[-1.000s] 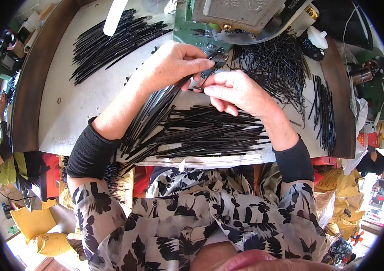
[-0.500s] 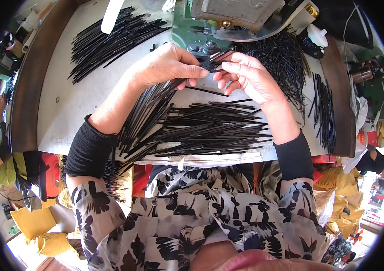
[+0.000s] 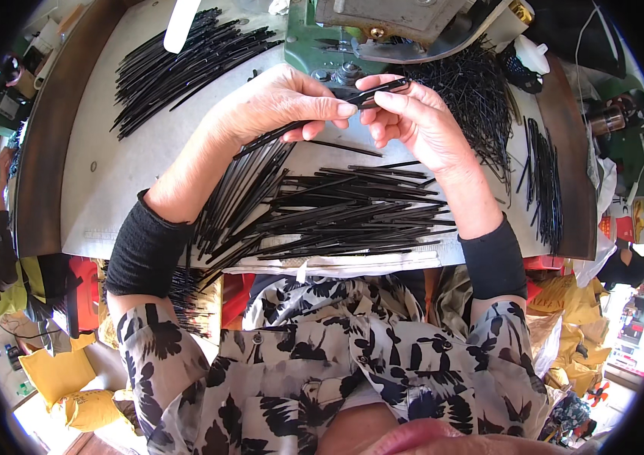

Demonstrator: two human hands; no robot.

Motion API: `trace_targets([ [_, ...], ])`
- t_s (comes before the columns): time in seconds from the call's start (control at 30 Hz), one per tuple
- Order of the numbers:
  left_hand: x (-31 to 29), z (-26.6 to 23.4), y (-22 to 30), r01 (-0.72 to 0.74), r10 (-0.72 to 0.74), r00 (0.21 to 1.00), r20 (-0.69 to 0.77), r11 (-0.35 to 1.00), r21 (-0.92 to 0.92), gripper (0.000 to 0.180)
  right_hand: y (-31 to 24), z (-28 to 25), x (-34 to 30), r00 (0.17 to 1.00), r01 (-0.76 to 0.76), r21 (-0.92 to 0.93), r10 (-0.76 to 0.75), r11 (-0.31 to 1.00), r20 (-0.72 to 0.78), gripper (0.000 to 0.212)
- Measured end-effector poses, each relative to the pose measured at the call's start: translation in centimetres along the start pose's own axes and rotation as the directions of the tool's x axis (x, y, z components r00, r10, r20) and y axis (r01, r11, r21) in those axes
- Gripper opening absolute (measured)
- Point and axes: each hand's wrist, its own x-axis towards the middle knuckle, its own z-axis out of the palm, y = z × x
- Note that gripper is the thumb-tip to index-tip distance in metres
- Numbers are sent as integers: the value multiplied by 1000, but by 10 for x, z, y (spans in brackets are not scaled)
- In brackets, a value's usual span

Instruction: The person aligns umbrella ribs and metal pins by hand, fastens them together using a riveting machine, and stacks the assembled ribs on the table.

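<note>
Between my two hands runs a small bunch of thin black strips (image 3: pixel 382 91), slanting up to the right. My left hand (image 3: pixel 285 105) pinches it between thumb and fingers. My right hand (image 3: pixel 422 121) closes thumb and fingertips round its upper right end. How many strips are in the bunch I cannot make out. Below my hands lies a wide heap of similar black strips (image 3: pixel 360 208), reaching the near table edge. Under my left forearm a slanted row of strips (image 3: pixel 242 186) adjoins this heap. One loose strip (image 3: pixel 346 148) lies just under my hands.
Beyond my hands stands a green machine (image 3: pixel 303 45) with a grey metal head (image 3: pixel 382 19). A tangle of thin black pieces (image 3: pixel 481 91) lies to its right. More strips lie at the far left (image 3: pixel 193 64) and right (image 3: pixel 540 182). Dark raised borders (image 3: pixel 45 174) flank the pale tabletop (image 3: pixel 109 182).
The held strips have drawn together into a neater bunch, their end showing past my right fingertips. My right fingers have shifted slightly along them; my left hand keeps its pinch.
</note>
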Motion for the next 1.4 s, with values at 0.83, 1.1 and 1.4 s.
trace_targets([
  [0.83, 13, -25, -17, -60, 32, 956, -292, 994, -88, 31, 7, -31, 15, 956, 157, 73, -133, 985, -262, 22],
  [1.1, 10, -18, -4, -131, 132, 929, -346, 991, 27, 34, 7, -40, 15, 979, 152, 181, -123, 972, -161, 24],
  [1.4, -2, -26, -3, -34, 60, 992, -112, 974, 223, 33, -3, 0, 1, 944, 135, -705, -306, 696, -121, 20],
])
